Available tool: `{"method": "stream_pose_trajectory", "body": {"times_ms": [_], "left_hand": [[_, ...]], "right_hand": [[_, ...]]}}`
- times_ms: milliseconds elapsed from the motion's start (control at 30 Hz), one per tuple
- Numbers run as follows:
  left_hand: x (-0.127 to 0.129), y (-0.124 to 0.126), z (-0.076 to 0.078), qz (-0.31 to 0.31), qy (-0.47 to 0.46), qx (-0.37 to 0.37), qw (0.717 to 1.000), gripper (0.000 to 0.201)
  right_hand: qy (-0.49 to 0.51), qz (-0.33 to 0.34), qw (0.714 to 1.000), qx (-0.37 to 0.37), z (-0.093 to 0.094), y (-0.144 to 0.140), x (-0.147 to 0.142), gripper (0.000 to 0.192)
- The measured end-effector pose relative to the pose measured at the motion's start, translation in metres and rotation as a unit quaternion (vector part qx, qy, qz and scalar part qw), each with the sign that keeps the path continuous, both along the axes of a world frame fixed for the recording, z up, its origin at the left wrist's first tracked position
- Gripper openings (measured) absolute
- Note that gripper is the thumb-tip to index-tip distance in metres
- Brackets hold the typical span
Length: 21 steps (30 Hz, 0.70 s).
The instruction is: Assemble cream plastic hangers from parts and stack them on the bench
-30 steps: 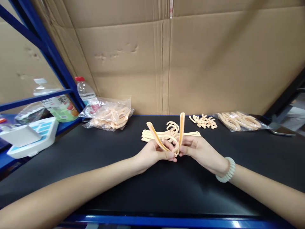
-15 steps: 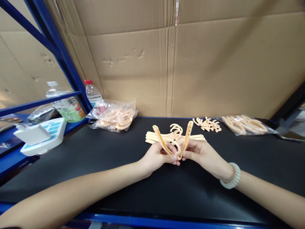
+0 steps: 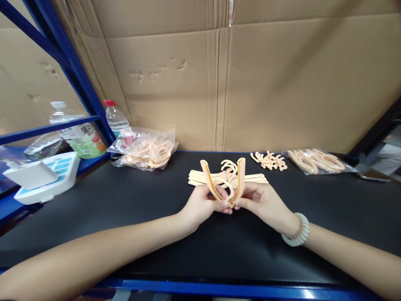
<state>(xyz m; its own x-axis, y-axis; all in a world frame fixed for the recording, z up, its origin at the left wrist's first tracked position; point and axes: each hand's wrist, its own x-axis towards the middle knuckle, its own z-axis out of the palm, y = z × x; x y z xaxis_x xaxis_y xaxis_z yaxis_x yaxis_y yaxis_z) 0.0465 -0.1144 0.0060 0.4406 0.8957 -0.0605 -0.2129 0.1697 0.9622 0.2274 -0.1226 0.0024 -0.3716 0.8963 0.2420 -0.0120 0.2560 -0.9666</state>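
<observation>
Both hands hold one peach-coloured folding clothes hanger just above the black table. Its two arms stand up in a V, and its curved hook lies between them. With thumb and fingers, my left hand pinches the base of the left arm close to the joint. My right hand grips the base of the right arm, fingertips near those of the left. The joint itself is partly covered by fingers. Right behind the hands lies a stack of similar hangers, hooks toward the back, partly hidden.
Loose hooks lie in a pile at the back right. Beside them is a clear bag of hanger parts. Another bag of parts sits back left, near a red-capped bottle. A blue rack borders the left; cardboard stands behind.
The hanger's right arm has turned, now standing more upright and showing its broad outer face. Both hands keep their hold. The whole view has shifted slightly.
</observation>
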Motion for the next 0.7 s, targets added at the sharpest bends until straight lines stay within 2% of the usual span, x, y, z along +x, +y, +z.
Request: {"method": "stream_pose_trajectory", "body": {"times_ms": [367, 700], "left_hand": [[0.0043, -0.0007, 0.003, 0.041, 0.01, -0.006, 0.999, 0.023], [0.0033, -0.0046, 0.0046, 0.041, 0.005, -0.017, 0.999, 0.027]], "right_hand": [[0.024, -0.045, 0.999, -0.002, 0.0001, -0.0027, -0.0059, 0.014], [-0.001, -0.059, 0.998, -0.021, -0.001, -0.0026, -0.0069, 0.025]]}}
